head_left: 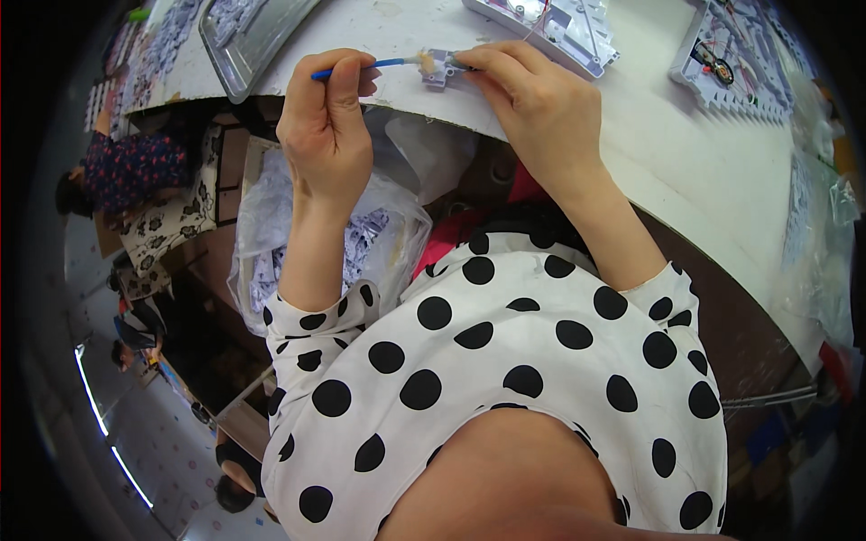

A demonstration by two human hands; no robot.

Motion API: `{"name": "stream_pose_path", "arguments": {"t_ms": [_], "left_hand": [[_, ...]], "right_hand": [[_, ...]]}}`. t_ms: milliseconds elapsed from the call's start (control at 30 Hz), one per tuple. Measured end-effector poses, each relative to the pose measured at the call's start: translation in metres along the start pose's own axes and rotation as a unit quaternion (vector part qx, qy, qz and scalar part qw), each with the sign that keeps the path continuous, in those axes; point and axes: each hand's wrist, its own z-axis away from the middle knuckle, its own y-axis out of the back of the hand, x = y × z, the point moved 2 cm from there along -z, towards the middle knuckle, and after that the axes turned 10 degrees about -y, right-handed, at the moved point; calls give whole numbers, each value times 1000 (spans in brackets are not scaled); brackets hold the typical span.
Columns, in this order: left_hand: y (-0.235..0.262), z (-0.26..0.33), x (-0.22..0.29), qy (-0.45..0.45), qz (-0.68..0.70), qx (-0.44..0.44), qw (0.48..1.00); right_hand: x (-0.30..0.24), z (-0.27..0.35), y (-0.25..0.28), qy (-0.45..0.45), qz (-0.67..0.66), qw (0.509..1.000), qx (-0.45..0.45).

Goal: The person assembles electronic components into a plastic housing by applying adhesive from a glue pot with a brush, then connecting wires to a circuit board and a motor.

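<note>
Far left, past the table edge: another person in a dark flowered top [135,162] sitting lower down, patterned fabric next to them

Grey metal tray [248,41] on the white table [686,162], up top left

Under the table edge, clear plastic bag [271,225] stuffed with small pale bits, looks like more of the same parts but too blurry to swear to it

Left hand [327,122] curled round a thin blue brush [356,68], pinched between thumb and fingers, tip pointing right and touching the part

Little white plastic part [436,65] right at the table's near edge, with a yellowish blob where the brush tip meets it, glue or grease maybe

Right hand [532,99] gripping that part from the other side with its fingertips, holding it steady just above the table

Further right, a white moulded piece [564,32] with wires, then white trays [731,63] of parts at the far edge

Progress-wise: mid-dab on this one piece, blob already on, not spread as far as can be seen. No telling how many are done vs left
</note>
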Motion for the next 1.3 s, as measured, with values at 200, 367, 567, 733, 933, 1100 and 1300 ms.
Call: {"name": "stream_pose_path", "arguments": {"t_ms": [200, 367, 567, 733, 933, 1100, 1300], "left_hand": [[-2, -2, 3, -5, -15, -33, 999], [2, -4, 3, 19, -46, -41, 998], [0, -6, 7, -7, -34, -64, 997], [2, -9, 8, -23, -16, -58, 998], [4, -8, 10, 10, -38, -64, 997], [9, -15, 10, 18, -44, -62, 997], [14, -79, 9, -100, 116, 130, 980]], "right_hand": [[-2, -3, -1, 2, 8, 1000, 9], [-1, -1, -3, 4, 9, 1000, 20], [0, 0, -2, 3, 6, 1000, 19], [-2, 0, -1, -1, 8, 1000, 18], [-3, 1, -3, -2, -5, 1000, 12], [-1, -1, -5, -2, 3, 1000, 15], [-1, 0, 6, -1, 2, 1000, 17]]}}
